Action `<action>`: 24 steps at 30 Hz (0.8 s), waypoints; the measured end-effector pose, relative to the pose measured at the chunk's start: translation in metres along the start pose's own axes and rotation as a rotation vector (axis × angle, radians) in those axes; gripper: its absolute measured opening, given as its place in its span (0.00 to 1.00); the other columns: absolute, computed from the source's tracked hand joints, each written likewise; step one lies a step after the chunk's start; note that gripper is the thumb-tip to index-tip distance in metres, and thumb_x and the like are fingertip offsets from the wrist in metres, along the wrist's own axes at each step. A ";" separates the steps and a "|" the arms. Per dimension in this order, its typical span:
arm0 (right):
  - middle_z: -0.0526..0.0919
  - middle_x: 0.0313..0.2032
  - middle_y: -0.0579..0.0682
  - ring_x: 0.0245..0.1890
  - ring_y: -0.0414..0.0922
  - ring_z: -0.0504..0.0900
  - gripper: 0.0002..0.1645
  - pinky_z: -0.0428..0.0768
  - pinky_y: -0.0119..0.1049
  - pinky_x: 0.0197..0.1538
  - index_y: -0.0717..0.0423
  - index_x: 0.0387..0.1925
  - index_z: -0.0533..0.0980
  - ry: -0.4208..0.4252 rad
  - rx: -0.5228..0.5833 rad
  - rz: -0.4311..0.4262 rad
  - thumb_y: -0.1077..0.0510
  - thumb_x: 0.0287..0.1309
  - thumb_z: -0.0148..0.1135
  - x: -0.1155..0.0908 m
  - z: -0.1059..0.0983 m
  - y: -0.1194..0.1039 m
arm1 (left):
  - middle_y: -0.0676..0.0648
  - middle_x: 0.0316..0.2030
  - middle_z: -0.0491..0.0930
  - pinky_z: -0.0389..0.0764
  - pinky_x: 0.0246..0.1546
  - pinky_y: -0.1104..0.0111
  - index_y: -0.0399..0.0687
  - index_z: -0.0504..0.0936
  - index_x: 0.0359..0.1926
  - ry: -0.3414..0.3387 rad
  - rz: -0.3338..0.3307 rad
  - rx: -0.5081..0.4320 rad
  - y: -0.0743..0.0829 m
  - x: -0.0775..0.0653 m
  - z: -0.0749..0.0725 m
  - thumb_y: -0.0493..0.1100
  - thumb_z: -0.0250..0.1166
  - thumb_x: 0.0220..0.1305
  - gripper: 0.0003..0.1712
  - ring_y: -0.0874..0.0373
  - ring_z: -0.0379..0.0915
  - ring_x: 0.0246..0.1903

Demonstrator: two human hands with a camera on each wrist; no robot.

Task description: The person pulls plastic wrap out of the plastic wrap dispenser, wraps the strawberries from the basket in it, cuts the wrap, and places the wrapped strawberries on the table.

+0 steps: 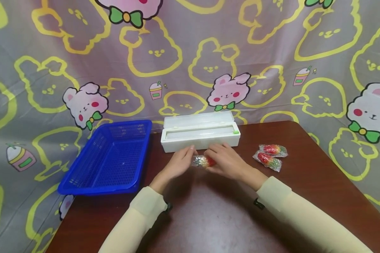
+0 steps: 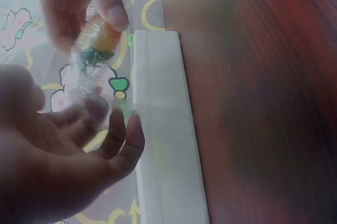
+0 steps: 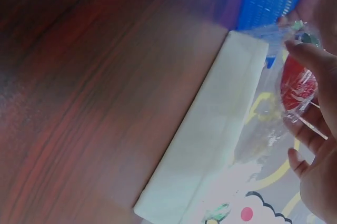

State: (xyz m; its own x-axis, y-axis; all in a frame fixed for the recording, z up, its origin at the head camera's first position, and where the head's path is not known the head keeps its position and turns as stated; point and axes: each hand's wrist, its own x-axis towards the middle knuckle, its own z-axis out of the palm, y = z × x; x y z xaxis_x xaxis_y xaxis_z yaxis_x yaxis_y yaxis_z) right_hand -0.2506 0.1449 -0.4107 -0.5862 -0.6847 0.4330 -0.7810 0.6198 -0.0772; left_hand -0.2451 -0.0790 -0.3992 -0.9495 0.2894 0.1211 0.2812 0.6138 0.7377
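A red, yellow and green strawberry-like piece (image 1: 203, 161) in clear plastic wrap is held between both hands, just in front of the white box. My right hand (image 1: 225, 160) grips its red end, thumb on one side and fingers on the other. At the green end, my left hand (image 1: 179, 162) has its curled fingers around the gathered tail of plastic wrap (image 2: 90, 83). Loose film also trails off the piece in the right wrist view. Behind the hands stands the white cling film dispenser (image 1: 202, 143), its lid raised.
Two more wrapped red-and-green pieces (image 1: 267, 161) lie on the table at the right. A blue plastic basket (image 1: 136, 182) stands at the left, beside the dispenser. The brown table (image 1: 206, 218) backs onto a patterned curtain (image 1: 183, 52).
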 end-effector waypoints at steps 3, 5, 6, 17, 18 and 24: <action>0.80 0.43 0.44 0.46 0.45 0.77 0.26 0.71 0.45 0.50 0.51 0.48 0.81 0.023 0.027 -0.015 0.44 0.51 0.79 -0.001 -0.003 -0.004 | 0.44 0.43 0.83 0.77 0.50 0.55 0.45 0.83 0.48 -0.008 0.020 -0.053 0.002 -0.002 -0.001 0.53 0.38 0.83 0.29 0.52 0.78 0.44; 0.81 0.43 0.45 0.47 0.45 0.78 0.27 0.70 0.44 0.49 0.51 0.48 0.81 0.039 0.030 -0.027 0.44 0.50 0.79 -0.002 -0.004 -0.006 | 0.45 0.42 0.83 0.77 0.49 0.56 0.46 0.83 0.48 -0.018 0.032 -0.090 0.003 -0.003 0.000 0.54 0.37 0.83 0.29 0.52 0.77 0.44; 0.81 0.44 0.45 0.47 0.46 0.78 0.27 0.70 0.44 0.48 0.51 0.48 0.81 0.044 0.032 -0.031 0.44 0.50 0.79 -0.003 -0.004 -0.007 | 0.45 0.43 0.83 0.77 0.48 0.56 0.47 0.82 0.49 -0.023 0.037 -0.103 0.003 -0.004 0.000 0.55 0.36 0.84 0.29 0.52 0.77 0.44; 0.81 0.46 0.45 0.51 0.46 0.77 0.28 0.71 0.44 0.51 0.51 0.51 0.81 0.028 0.068 -0.018 0.46 0.50 0.80 -0.004 -0.006 -0.012 | 0.46 0.47 0.83 0.76 0.50 0.55 0.49 0.80 0.51 -0.038 0.060 -0.122 0.005 -0.010 0.004 0.55 0.35 0.84 0.27 0.53 0.76 0.45; 0.81 0.46 0.45 0.51 0.46 0.77 0.28 0.71 0.44 0.51 0.51 0.51 0.81 0.024 0.069 -0.016 0.46 0.50 0.80 -0.005 -0.006 -0.012 | 0.46 0.46 0.83 0.76 0.49 0.56 0.49 0.80 0.51 -0.040 0.061 -0.127 0.005 -0.011 0.005 0.55 0.36 0.84 0.27 0.53 0.76 0.43; 0.82 0.47 0.46 0.51 0.47 0.77 0.28 0.73 0.44 0.53 0.52 0.51 0.82 0.016 0.043 0.000 0.45 0.51 0.80 -0.006 -0.007 -0.013 | 0.45 0.44 0.82 0.78 0.45 0.59 0.48 0.78 0.55 -0.047 0.058 -0.188 0.005 -0.012 0.006 0.54 0.45 0.82 0.20 0.54 0.77 0.43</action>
State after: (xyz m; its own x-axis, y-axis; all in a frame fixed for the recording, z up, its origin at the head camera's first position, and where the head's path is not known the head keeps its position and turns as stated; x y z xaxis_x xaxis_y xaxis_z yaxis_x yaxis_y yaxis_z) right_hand -0.2360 0.1434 -0.4062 -0.5831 -0.6781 0.4474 -0.7896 0.6027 -0.1157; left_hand -0.2317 -0.0751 -0.4006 -0.9239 0.3565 0.1392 0.2998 0.4481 0.8422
